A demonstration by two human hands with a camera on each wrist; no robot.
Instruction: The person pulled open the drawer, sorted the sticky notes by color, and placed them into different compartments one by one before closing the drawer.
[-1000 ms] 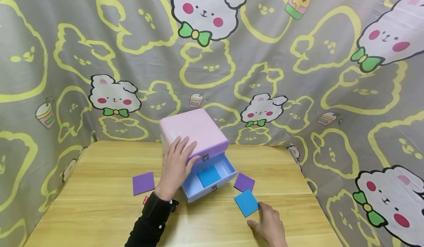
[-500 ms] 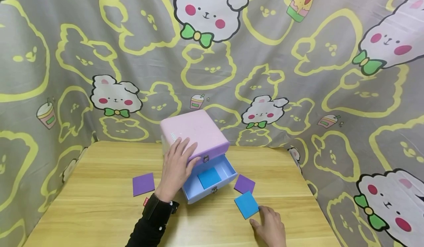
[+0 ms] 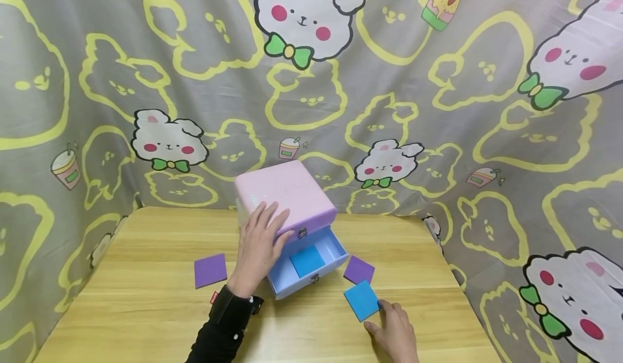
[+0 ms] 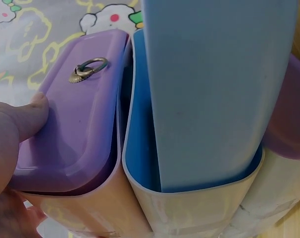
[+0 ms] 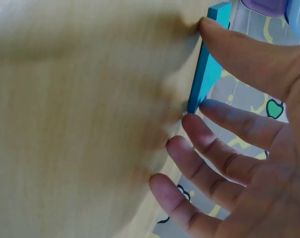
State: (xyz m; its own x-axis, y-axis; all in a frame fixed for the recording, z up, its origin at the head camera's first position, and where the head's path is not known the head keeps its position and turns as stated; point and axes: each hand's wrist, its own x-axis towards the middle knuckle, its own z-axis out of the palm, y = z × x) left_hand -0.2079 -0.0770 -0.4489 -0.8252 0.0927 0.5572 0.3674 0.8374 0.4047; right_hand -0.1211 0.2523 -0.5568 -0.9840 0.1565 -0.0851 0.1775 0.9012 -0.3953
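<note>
My left hand [image 3: 258,246] rests on the pink top of a small drawer box [image 3: 287,190]. In the left wrist view its thumb [image 4: 33,116] lies against the purple top drawer [image 4: 75,114]. The blue drawer [image 3: 282,279] below is pulled out, with a blue square tile [image 3: 307,261] inside. Near the table's front right, my right hand [image 3: 396,330] is beside a second blue tile [image 3: 362,301]. Its fingers are spread and fairly straight; thumb [image 5: 214,34] and index fingertips are at that tile's near edge in the right wrist view.
One purple tile [image 3: 211,270] lies left of the box, and another purple tile [image 3: 359,269] lies just behind the loose blue one. A small red tag [image 3: 214,297] shows by the left sleeve. Patterned grey cloth [image 3: 311,98] surrounds the wooden table [image 3: 146,309].
The head view shifts slightly. Both hands, the drawer and the tiles otherwise stay about where they were.
</note>
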